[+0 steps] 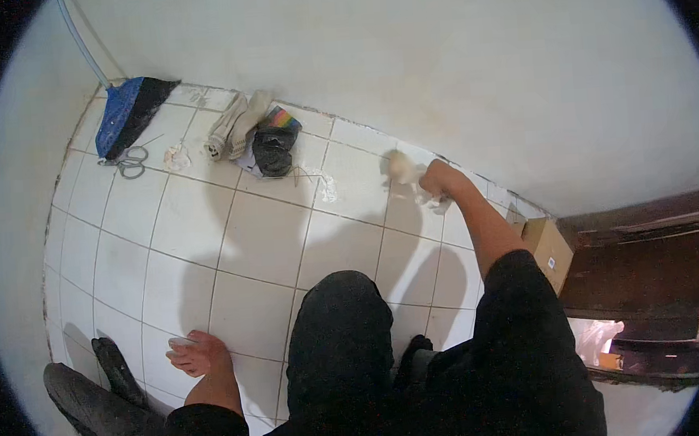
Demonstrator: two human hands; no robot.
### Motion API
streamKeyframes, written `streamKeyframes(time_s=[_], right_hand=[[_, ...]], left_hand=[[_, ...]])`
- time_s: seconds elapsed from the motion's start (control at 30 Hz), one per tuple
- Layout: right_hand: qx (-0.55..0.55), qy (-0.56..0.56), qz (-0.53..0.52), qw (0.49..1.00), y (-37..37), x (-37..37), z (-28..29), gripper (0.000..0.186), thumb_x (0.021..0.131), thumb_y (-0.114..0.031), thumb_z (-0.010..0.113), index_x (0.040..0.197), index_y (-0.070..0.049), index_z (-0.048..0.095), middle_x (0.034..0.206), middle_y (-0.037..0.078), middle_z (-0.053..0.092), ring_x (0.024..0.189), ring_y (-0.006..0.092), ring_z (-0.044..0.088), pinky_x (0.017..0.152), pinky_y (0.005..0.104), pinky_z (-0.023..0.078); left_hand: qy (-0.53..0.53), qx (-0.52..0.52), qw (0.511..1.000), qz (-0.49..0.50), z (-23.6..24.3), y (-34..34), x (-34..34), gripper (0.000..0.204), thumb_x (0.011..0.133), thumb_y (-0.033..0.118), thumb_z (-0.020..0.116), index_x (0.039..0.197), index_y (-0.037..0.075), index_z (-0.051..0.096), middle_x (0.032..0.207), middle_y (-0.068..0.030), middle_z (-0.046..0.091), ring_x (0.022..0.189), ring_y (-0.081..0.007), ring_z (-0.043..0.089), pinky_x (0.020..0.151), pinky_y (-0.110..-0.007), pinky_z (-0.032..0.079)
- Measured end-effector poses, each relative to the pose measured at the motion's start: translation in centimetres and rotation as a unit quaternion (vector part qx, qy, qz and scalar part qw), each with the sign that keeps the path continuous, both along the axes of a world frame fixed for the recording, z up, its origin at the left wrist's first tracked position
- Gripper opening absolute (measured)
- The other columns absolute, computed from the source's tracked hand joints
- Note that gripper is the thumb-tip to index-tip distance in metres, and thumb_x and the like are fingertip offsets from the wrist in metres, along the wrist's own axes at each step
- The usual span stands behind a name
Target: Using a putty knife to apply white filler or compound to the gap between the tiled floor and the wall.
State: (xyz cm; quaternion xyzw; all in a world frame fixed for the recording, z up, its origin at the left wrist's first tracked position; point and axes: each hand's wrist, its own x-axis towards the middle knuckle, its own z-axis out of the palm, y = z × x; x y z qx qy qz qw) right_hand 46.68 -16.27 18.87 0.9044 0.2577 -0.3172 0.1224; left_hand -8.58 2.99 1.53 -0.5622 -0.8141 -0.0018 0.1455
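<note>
My right hand (442,179), reaching out to the floor beside the wall, is closed on a crumpled whitish piece (434,205), perhaps cloth or paper. Just left of it is a rounded beige thing (401,167), blurred, its kind unclear. My left hand (201,354) hovers over the tiles at the lower left, its fingers loosely bent and apart, with nothing clearly in them. By the wall lie rolled pale fabric pieces (238,128) and a dark bundle (274,149) with a rainbow-striped part. Grey-handled scissors (131,163) rest farther left.
A blue broom (123,112) with black bristles leans in the corner. Near the scissors lies a crumpled white scrap (176,156). A cardboard box (548,251) and brown wooden furniture (652,257) stand at right. A grey-trousered leg (103,409) is at lower left.
</note>
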Motion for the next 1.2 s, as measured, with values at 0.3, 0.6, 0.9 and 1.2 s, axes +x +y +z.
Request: streamKeyframes(time_s=[0.3,0.6,0.9,1.2], right_hand=[[-0.005,-0.045,0.020,0.999,1.5,-0.6,1.0,0.028,0.068,-0.018,0.059,0.083,0.005,0.067,0.091,0.023,0.066,0.080,0.0328,0.067,0.067,0.0422,0.052],[0.016,-0.011,-0.082,0.996,2.6,1.8,2.3,0.023,0.067,-0.016,0.060,0.074,0.005,0.066,0.069,0.017,0.065,0.060,0.0262,0.064,0.056,0.0388,0.051],[-0.013,0.031,-0.058,0.998,2.1,0.9,4.4,0.027,0.066,-0.018,0.060,0.075,0.008,0.065,0.071,0.017,0.064,0.060,0.0258,0.063,0.056,0.0386,0.052],[0.013,0.010,-0.067,0.998,2.5,0.7,3.6,0.023,0.067,-0.013,0.053,0.073,0.006,0.065,0.069,0.017,0.064,0.058,0.0265,0.063,0.055,0.0406,0.049]], left_hand=[[-0.026,-0.055,0.997,0.046,1.6,0.3,1.0,0.058,0.082,0.042,0.054,0.133,0.019,0.040,0.139,-0.0103,0.036,0.129,-0.0280,0.034,0.099,-0.048,0.031],[0.028,0.046,0.998,0.016,-2.2,0.1,-0.8,0.061,0.077,0.042,0.056,0.132,0.021,0.040,0.137,-0.0065,0.040,0.127,-0.0250,0.038,0.097,-0.047,0.032],[0.004,0.096,0.995,-0.036,-2.7,0.5,-1.3,0.062,0.079,0.043,0.055,0.134,0.019,0.038,0.136,-0.0090,0.040,0.126,-0.0269,0.039,0.095,-0.048,0.034],[-0.024,-0.084,0.996,0.021,1.4,0.5,1.2,0.058,0.079,0.042,0.054,0.131,0.017,0.043,0.137,-0.0095,0.039,0.126,-0.0275,0.038,0.096,-0.049,0.033]])
